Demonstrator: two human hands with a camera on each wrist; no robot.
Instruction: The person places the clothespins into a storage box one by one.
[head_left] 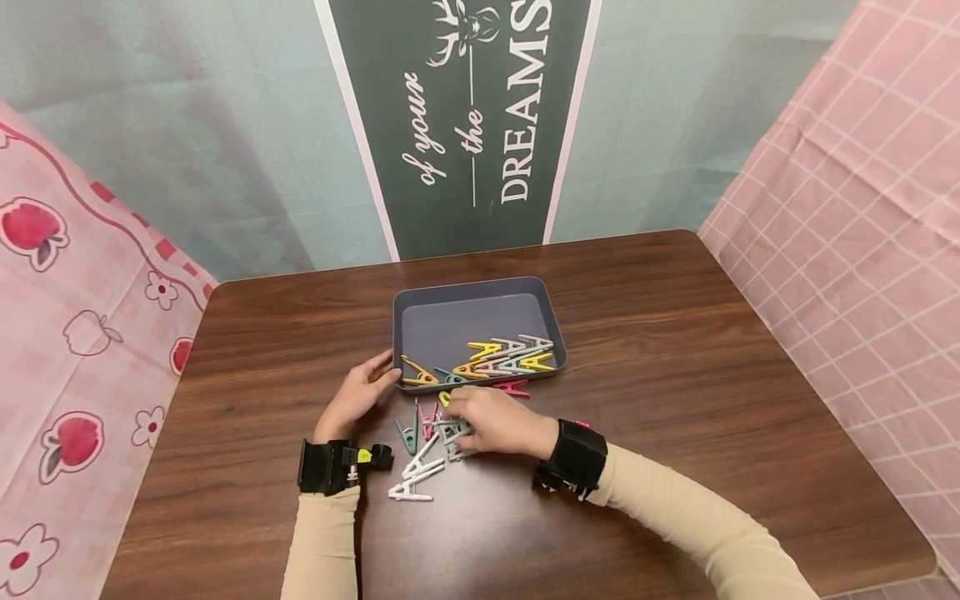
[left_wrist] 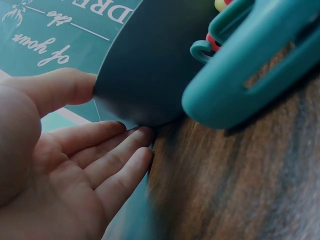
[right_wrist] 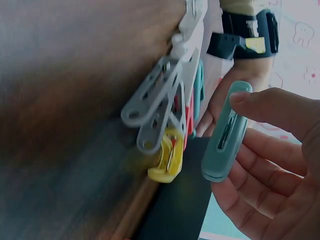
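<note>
At the near left corner of the grey tray (head_left: 468, 312), my left hand (head_left: 360, 393) holds on, thumb at the rim and fingers against the outside. My right hand (head_left: 501, 421) is over the loose clothespins in front of the tray. Between its thumb and fingers it pinches a pale green clothespin (right_wrist: 227, 135), which the hand mostly hides in the head view. Nearby lie grey clothespins (right_wrist: 150, 95), a yellow clothespin (right_wrist: 170, 159), a pink clothespin (head_left: 427, 421), a teal clothespin (head_left: 408, 438) and white clothespins (head_left: 411, 492). Several colored clothespins (head_left: 517, 358) lie along the tray's near side.
A red clothespin (head_left: 513, 389) sits just outside the tray's front wall. The brown wooden table (head_left: 660, 375) extends to both sides. A printed cloth (head_left: 472, 125) hangs behind it, with pink cloths at left and right.
</note>
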